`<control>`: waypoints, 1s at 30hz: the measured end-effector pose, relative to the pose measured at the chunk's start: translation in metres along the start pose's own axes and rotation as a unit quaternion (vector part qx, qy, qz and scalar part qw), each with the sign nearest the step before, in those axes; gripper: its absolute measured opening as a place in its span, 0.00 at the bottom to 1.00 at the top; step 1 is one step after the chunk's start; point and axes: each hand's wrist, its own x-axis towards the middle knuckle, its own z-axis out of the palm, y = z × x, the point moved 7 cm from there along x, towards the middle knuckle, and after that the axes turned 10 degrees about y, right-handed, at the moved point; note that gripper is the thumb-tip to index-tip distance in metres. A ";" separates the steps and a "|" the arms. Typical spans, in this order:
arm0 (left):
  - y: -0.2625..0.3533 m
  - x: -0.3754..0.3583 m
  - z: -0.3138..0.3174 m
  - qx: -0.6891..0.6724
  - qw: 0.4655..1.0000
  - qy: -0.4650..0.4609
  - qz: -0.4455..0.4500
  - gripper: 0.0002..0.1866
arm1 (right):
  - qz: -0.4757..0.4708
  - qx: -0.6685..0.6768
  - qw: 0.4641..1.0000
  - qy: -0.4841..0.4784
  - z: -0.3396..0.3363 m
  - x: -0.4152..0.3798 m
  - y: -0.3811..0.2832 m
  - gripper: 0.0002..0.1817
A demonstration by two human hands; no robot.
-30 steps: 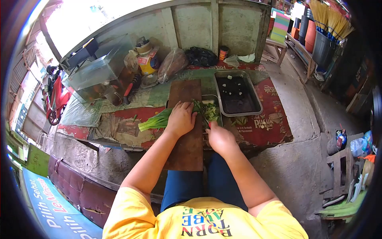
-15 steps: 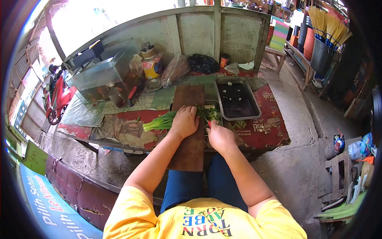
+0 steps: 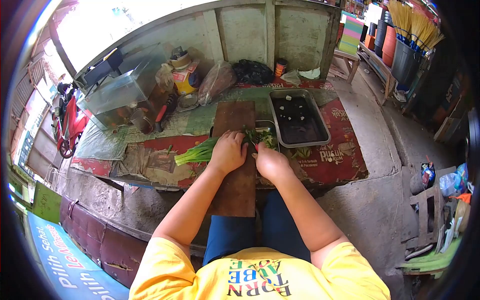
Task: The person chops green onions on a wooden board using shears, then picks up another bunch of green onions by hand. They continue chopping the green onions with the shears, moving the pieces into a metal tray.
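A long wooden board (image 3: 235, 114) lies over the table's front edge, reaching toward my lap. On it my left hand (image 3: 229, 151) is closed over a bunch of green onions (image 3: 195, 152), whose long leaves stick out to the left. My right hand (image 3: 271, 163) grips a knife by its red handle (image 3: 257, 147), just right of the left fingers; most of the blade is hidden. Chopped greens (image 3: 268, 138) lie beyond the right hand, in a container partly covered by the board and hand. A metal tray (image 3: 327, 138) with dark contents and small white pieces stands to the right.
On the table (image 3: 195, 127), a clear glass tank (image 3: 112, 102) stands at the left. A red-handled tool (image 3: 161, 114), a bagged bundle (image 3: 217, 82), a black plastic bag (image 3: 254, 72) and an orange can (image 3: 281, 67) line the back. A purple bench (image 3: 107, 240) is at lower left.
The knife and my right hand have shifted left, closer to the left fingers. My left hand still presses the green onions. The view has tilted slightly.
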 end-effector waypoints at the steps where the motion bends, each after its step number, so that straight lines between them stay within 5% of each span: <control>1: 0.000 0.000 -0.001 0.008 1.000 0.003 0.003 0.14 | 0.000 0.001 1.000 -0.001 0.001 0.002 0.000 0.18; 9: 0.005 -0.002 -0.003 0.078 0.997 0.018 0.019 0.14 | -0.002 0.010 1.000 0.021 -0.008 -0.054 0.014 0.18; 30: 0.002 -0.008 -0.003 0.056 0.993 -0.040 -0.098 0.20 | 0.043 0.040 0.996 0.071 -0.027 -0.005 -0.002 0.20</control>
